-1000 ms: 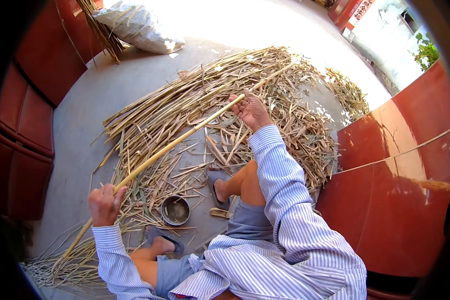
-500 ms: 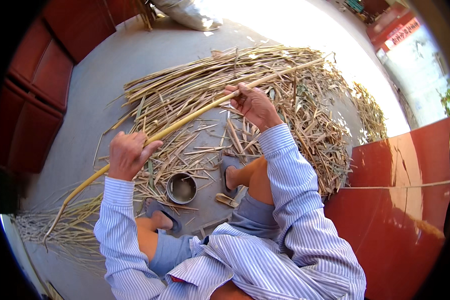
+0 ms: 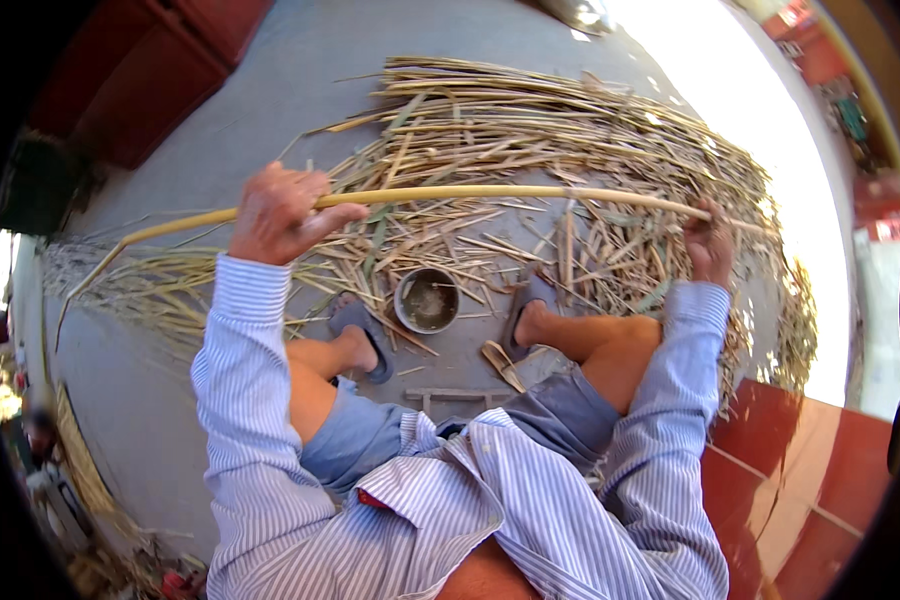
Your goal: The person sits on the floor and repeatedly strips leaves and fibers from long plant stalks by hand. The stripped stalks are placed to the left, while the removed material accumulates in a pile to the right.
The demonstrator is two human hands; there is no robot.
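Observation:
A long, pale yellow reed stalk (image 3: 490,193) spans the view ahead of me, its thin left tip bending down toward the floor. My left hand (image 3: 282,212) is closed round it toward the left. Far to the right, my right hand (image 3: 710,243) grips the stalk near its other end, with the fingers curled. Beneath and beyond the stalk lies a thick layer of dry reed stalks (image 3: 540,120), mostly side by side, with short broken pieces nearer my feet. A round metal pot (image 3: 458,302) stands on the floor between my feet, its contents murky.
A slotted tan wooden piece (image 3: 503,365) lies by my right foot. A low wooden frame (image 3: 457,394) is just before my lap. Thin stalk tops (image 3: 160,285) spread at left. Dark red furniture (image 3: 170,70) stands far left; a glossy red tiled surface (image 3: 790,470) is at right.
The stalk has swung from a slant to nearly level across the view. My right hand has moved right along it, and my left hand is higher in view. The view itself has shifted.

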